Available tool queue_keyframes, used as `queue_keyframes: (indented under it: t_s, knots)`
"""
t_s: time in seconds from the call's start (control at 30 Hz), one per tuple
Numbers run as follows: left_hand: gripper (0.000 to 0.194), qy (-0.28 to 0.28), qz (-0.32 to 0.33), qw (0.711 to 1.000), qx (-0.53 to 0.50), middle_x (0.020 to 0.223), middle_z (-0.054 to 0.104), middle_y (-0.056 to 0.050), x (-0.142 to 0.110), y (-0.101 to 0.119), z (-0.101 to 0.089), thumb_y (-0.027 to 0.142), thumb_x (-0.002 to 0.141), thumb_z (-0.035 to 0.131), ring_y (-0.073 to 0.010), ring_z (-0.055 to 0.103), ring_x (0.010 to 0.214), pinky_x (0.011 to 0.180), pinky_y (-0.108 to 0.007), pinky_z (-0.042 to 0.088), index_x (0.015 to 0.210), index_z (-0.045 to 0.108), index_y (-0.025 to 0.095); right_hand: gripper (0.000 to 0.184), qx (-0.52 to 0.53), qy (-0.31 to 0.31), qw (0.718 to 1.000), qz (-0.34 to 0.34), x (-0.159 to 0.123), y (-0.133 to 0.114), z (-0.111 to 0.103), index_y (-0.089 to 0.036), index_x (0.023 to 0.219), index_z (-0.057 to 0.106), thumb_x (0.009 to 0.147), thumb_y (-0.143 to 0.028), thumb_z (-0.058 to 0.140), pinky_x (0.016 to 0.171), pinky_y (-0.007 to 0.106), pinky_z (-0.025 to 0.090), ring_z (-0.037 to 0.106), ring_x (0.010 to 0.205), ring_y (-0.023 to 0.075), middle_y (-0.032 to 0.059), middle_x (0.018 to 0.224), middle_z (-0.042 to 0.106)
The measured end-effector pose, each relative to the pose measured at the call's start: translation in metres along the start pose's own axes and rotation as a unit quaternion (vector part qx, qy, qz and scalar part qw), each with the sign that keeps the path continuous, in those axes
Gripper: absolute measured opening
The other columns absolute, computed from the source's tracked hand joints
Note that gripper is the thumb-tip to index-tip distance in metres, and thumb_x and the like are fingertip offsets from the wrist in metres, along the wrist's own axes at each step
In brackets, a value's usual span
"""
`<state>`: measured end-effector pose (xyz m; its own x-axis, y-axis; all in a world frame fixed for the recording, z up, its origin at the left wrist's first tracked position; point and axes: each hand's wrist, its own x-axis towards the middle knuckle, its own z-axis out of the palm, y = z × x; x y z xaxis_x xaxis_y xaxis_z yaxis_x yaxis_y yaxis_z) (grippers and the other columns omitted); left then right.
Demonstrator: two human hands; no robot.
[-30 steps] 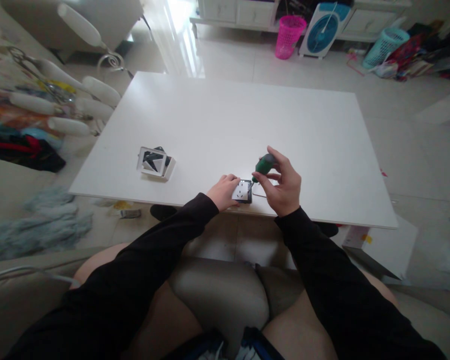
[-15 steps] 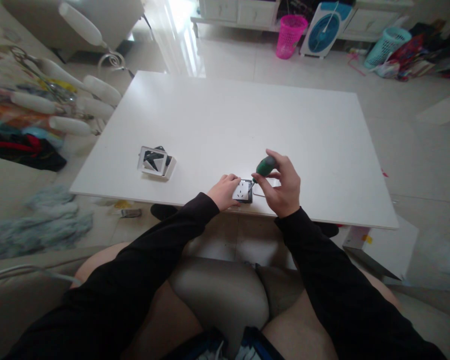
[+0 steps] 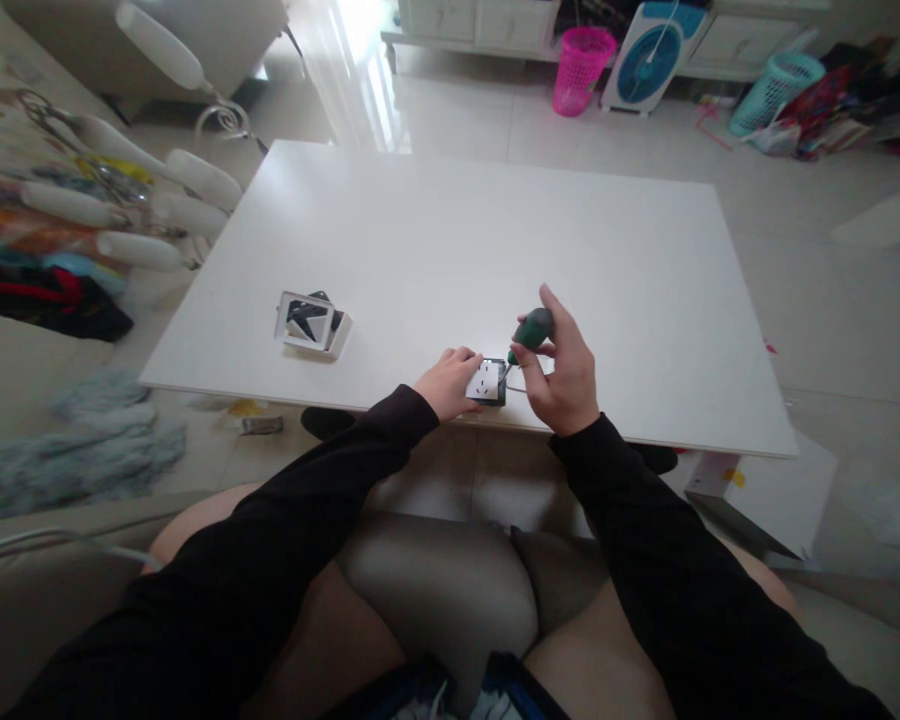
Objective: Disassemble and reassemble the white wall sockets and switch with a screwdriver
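Note:
A wall socket (image 3: 486,381), white-faced with dark edges, lies near the front edge of the white table (image 3: 495,240). My left hand (image 3: 450,383) grips its left side between thumb and fingers. In my right hand (image 3: 566,375) is a screwdriver (image 3: 532,332) with a green and dark handle, tilted so that its shaft runs down to the socket's right edge. Whether the tip sits in a screw is too small to tell. Partly behind my right hand lies a white frame (image 3: 517,378), just right of the socket.
At the table's left, a white frame (image 3: 305,322) and dark parts rest on a white box (image 3: 337,340). White lamp arms (image 3: 202,178) reach beside the left edge. Beyond the table stand a pink basket (image 3: 581,70) and a blue-white fan (image 3: 649,60). My knees are below the front edge.
The fingers of my right hand have shifted around the screwdriver handle, the index finger now raised more upright. My left hand and the socket have stayed in place.

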<state>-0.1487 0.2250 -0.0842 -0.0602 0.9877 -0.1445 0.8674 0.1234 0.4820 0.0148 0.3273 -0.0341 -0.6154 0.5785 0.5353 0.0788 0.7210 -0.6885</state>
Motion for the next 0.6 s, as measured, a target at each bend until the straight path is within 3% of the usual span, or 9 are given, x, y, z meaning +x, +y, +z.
queue_keyframes:
  t_s: [0.23, 0.4, 0.6]
  knots:
    - [0.068, 0.006, 0.015, 1.0, 0.001, 0.129, 0.059, -0.016, 0.001, -0.0051, 0.0013, 0.036, 0.072, 0.087, -0.0333, 0.055, 0.121, 0.109, -0.046, 0.046, 0.129, 0.058, 0.014, 0.052, -0.001, 0.024, 1.0, 0.004, 0.0005, -0.0001, 0.0009, -0.031, 0.142, 0.05, 0.093, -0.041, 0.066, 0.07, 0.033, 0.068, 0.068, 0.099, 0.0216, 0.0068, 0.124, 0.063]
    - [0.069, 0.005, 0.016, 1.0, 0.003, 0.131, 0.058, -0.016, 0.0001, -0.0061, 0.0016, 0.036, 0.072, 0.087, -0.0335, 0.055, 0.121, 0.11, -0.045, 0.046, 0.13, 0.058, 0.014, 0.055, -0.001, 0.015, 1.0, 0.006, 0.0007, -0.0012, 0.0005, -0.032, 0.149, 0.046, 0.097, -0.042, 0.06, 0.072, 0.034, 0.069, 0.067, 0.103, 0.0229, 0.0091, 0.136, 0.06]
    - [0.065, 0.006, 0.018, 1.0, -0.002, 0.128, 0.059, -0.015, -0.0004, -0.0052, 0.001, 0.036, 0.072, 0.087, -0.0332, 0.056, 0.12, 0.108, -0.046, 0.047, 0.127, 0.059, 0.016, 0.056, -0.002, 0.007, 1.0, -0.005, 0.0005, -0.0032, 0.0019, -0.032, 0.148, 0.047, 0.096, -0.043, 0.063, 0.073, 0.035, 0.07, 0.067, 0.106, 0.0242, 0.0089, 0.136, 0.061]
